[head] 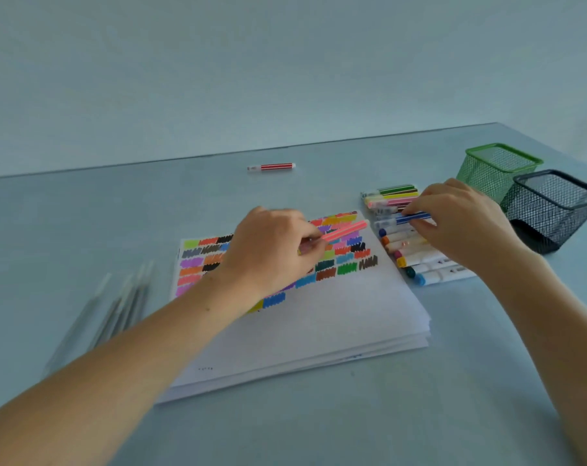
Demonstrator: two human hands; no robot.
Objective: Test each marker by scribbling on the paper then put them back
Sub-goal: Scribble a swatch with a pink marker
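Note:
A stack of white paper [322,317] lies in front of me, its far half covered in rows of coloured scribble patches. My left hand [271,250] is over those patches and grips a pink marker [347,229] that points up and to the right. To the right of the paper lies a row of markers [406,243] with several colours. My right hand [460,220] reaches into that row and pinches a blue striped marker [413,216] at its body.
A red striped marker [271,167] lies alone near the table's far edge. A green mesh cup [497,169] and a black mesh cup [551,210] stand at the right. Several clear, grey pens [117,307] lie left of the paper.

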